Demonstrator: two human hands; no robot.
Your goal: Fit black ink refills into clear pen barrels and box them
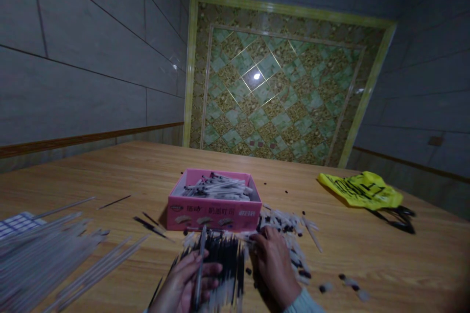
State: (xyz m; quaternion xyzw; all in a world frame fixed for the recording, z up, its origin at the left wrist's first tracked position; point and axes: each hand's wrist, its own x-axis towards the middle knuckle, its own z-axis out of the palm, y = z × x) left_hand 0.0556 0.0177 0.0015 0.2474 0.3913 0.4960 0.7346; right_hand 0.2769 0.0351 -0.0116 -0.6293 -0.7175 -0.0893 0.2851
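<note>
My left hand [183,274] grips a slim grey pen barrel [200,264] that points up and away. Beneath and beside it lies a dense bundle of thin black pen refills [225,254], pale at their near ends. My right hand [273,261] has its fingers curled at the edge of a heap of small white and black pen parts [288,222]; whatever is between the fingertips is too blurred to name. Just beyond both hands stands an open pink box [215,217], and inside it many pens [222,188] lie jumbled.
Many long clear tubes [47,259] lie at the left beside a blue-checked cloth [20,225]. Several loose dark refills [149,225] are left of the box. A yellow bag [362,190] and a black strap-like item [398,220] rest at the right. Small caps [354,283] lie near the front right.
</note>
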